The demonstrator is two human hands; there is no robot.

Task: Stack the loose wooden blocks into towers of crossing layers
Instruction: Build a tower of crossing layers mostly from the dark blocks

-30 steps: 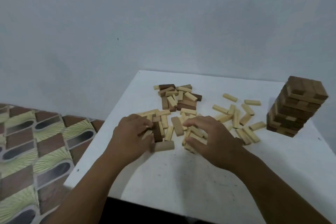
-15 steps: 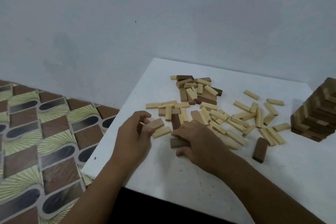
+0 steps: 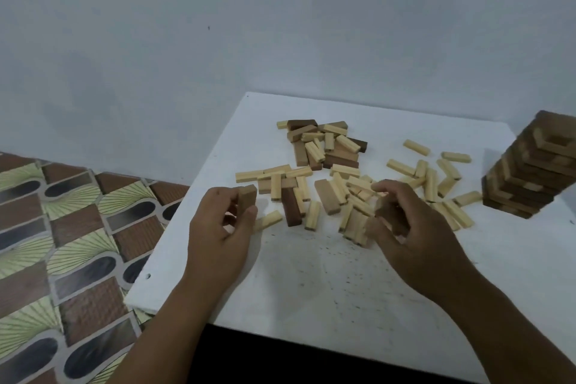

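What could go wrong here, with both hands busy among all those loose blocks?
The finished tower stands at the table's right edge and looks tilted in this wide view; a jolt might topple it. The left hand pinches one brown block upright near the left edge, so a slip may drop it to the floor. The right hand could scatter the pale blocks beneath.

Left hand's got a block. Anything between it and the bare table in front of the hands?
Nothing visible. The left hand holds a brown block upright at the table's left side; the bare patch lies just right of it. The loose blocks lie farther back.
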